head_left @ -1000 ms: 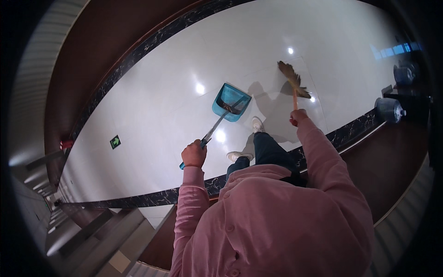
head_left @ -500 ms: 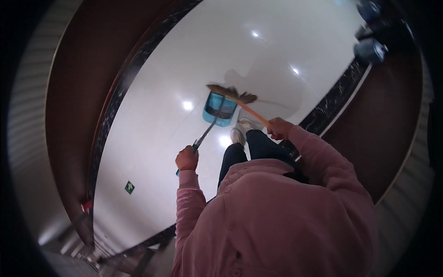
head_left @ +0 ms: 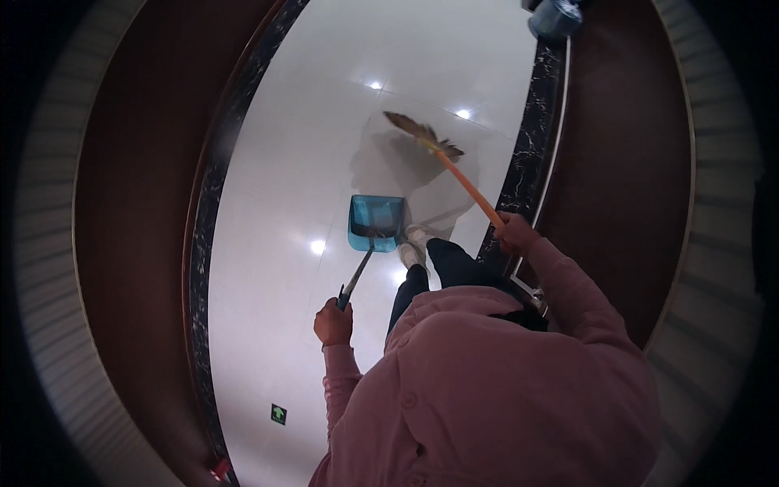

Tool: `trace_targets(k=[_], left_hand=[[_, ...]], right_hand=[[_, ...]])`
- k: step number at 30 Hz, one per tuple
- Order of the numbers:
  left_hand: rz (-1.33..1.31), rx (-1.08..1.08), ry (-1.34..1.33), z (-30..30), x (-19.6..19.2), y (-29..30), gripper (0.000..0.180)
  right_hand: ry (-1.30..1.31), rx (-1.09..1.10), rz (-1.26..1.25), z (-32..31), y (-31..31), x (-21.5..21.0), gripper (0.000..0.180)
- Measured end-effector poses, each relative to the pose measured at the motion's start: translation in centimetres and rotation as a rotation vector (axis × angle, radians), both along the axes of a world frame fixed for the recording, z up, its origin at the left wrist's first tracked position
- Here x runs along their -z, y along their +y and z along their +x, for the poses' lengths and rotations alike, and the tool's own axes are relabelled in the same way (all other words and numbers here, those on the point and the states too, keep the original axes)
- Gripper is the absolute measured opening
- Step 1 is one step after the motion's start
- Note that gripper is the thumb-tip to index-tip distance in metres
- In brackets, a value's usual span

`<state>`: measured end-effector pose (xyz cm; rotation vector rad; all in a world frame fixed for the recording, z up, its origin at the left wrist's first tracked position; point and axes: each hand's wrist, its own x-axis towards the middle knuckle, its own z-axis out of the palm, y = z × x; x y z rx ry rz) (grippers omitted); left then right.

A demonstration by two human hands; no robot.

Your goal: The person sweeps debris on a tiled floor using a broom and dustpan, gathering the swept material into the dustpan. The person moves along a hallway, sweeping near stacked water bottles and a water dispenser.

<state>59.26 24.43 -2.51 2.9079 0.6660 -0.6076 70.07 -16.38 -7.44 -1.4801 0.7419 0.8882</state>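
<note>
My left hand (head_left: 333, 323) is closed round the dark upper end of a long-handled dustpan (head_left: 376, 245). Its blue pan rests on the pale floor just left of my shoes, the opening facing away from me. In my right hand (head_left: 517, 234) is the orange handle of a broom (head_left: 471, 188), gripped with wrapped fingers. The broom's brown bristle head is beyond the dustpan and slightly to the right, apart from it; whether it touches the floor I cannot tell.
Glossy pale floor tiles (head_left: 272, 203) run between dark marbled borders (head_left: 201, 276) and brown walls (head_left: 130, 211). A bluish container (head_left: 555, 18) stands by the right wall at the far end. A green arrow sign (head_left: 278, 414) lies on the floor at near left. My shoes (head_left: 411, 255) are beside the dustpan.
The broom head has gone from the dustpan's front lip to a spot farther away, leaving a gap between them. My view has turned, so the corridor walls appear more upright.
</note>
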Motion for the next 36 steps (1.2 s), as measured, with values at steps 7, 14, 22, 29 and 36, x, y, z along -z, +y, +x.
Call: trace_targets(k=[7, 14, 22, 29, 36], left_hand=[[-0.035, 0.131, -0.081, 1.9, -2.1, 0.9, 0.021], [-0.093, 0.337, -0.159, 9.5, -1.6, -3.3, 0.021], [-0.053, 0.519, -0.058, 19.6, -2.1, -12.7, 0.021], [0.031, 0.694, 0.004, 29.4, -1.4, -21.0, 0.022], [0.043, 0.759, -0.001, 35.7, -1.0, -26.2, 0.021]], right_hand=[[0.128, 0.596, 0.026, -2.0, -2.1, 1.4, 0.014], [0.226, 1.137, 0.263, -1.7, -7.7, 5.5, 0.006], [0.324, 0.977, 0.285, 2.5, -10.5, 9.9, 0.008], [0.387, 0.978, 0.375, 7.1, -12.7, 5.5, 0.008], [0.259, 0.915, 0.42, 8.9, -18.1, 1.5, 0.013]])
